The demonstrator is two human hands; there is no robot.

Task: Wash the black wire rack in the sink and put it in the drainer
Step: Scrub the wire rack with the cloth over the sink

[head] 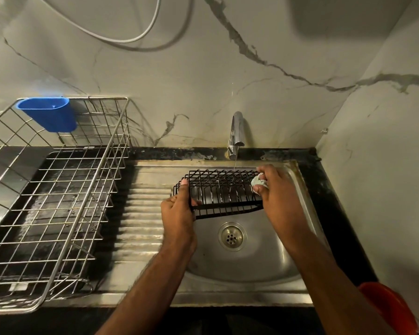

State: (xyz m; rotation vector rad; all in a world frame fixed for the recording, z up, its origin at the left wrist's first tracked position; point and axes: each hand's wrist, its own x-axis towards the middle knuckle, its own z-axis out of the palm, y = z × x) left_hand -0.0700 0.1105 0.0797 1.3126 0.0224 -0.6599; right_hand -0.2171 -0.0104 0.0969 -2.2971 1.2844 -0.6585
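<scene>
While the thin stream from the tap (236, 131) falls onto its far edge, the black wire rack (219, 192) is held above the sink (247, 262) bowl, over the far side of the basin and beyond the drain (232, 236), with its long axis running left to right across the person's front. The left hand (179, 213) grips the rack's left end, fingers curled round the wires and thumb over the top edge. The right hand (273, 187) is at the opposite end, fingers closed round a small pale scrubbing pad (258, 182) pressed against the wires there. The rack thus spans the gap between the two hands, and only the left one actually carries it. The drainer (58, 189), a steel wire basket on the counter with a blue cup (47, 112) hung at its far rim, lies well to the left of the sink, past the ribbed draining board (143, 213). Judging by the white suds on the bars, scrubbing is under way and rinsing is not yet done. The left hand is nearer the drainer, so it seems best placed to swing the rack sideways along its own length.
</scene>
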